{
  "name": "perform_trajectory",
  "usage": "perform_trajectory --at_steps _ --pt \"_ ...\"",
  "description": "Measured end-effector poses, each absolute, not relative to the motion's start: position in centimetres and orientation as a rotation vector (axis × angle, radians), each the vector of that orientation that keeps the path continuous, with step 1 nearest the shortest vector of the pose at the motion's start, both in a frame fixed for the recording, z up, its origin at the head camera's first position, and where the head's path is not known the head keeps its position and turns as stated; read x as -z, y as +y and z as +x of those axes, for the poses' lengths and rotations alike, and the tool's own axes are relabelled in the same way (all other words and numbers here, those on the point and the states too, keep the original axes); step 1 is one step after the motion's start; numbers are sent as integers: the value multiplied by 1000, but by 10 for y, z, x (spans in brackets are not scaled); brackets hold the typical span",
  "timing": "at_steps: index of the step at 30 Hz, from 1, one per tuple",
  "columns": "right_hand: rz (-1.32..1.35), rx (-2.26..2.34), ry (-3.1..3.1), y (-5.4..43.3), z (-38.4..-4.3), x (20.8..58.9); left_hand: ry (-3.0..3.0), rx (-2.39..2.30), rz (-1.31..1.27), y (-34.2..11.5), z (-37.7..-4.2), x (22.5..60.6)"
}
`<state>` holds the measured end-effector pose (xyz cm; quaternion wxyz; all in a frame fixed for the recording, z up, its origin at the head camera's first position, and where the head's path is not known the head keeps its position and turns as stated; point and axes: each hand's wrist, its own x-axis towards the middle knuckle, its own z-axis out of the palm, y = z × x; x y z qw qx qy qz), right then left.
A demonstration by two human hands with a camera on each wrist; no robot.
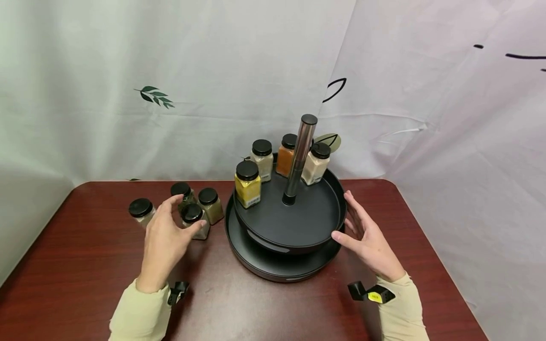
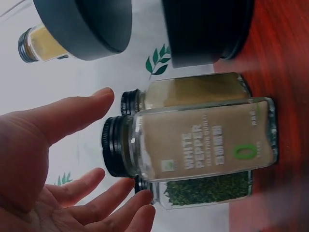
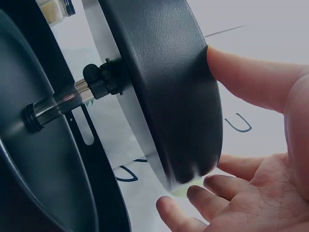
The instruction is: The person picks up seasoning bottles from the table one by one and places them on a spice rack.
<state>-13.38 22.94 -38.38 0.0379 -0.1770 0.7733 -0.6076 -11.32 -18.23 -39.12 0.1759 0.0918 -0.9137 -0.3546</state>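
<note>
My left hand (image 1: pixel 164 241) reaches over the white pepper jar (image 2: pixel 203 142), thumb and fingers spread about its black lid without gripping it. Close behind that jar stand a jar of green flakes (image 2: pixel 210 188) and an olive-brown powder jar (image 2: pixel 198 91). My right hand (image 1: pixel 371 241) touches the right rim of the upper tray (image 1: pixel 294 229) with its thumb, fingers spread along the outer side. This black tray sits above a wider lower tray (image 1: pixel 273 272), with a post (image 1: pixel 300 156) rising through it. A yellow jar (image 1: pixel 248 187) stands at the upper tray's left edge.
On the upper tray's far side are a pale jar (image 1: pixel 262 163), an orange jar (image 1: pixel 285 158) and a cream jar (image 1: pixel 316 166). Another black-lidded jar (image 1: pixel 142 213) stands left of my left hand. White curtain (image 1: pixel 213 57) hangs behind the red-brown table (image 1: pixel 77 265).
</note>
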Motion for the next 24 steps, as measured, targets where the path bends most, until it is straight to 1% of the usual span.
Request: perform_trajectory --at_steps 9,24 --pt "-520 1831 2414 227 -135 385 -2617 1010 263 -183 -116 401" --pt "-603 1750 2501 236 -143 386 -2626 1027 327 -177 -111 406"
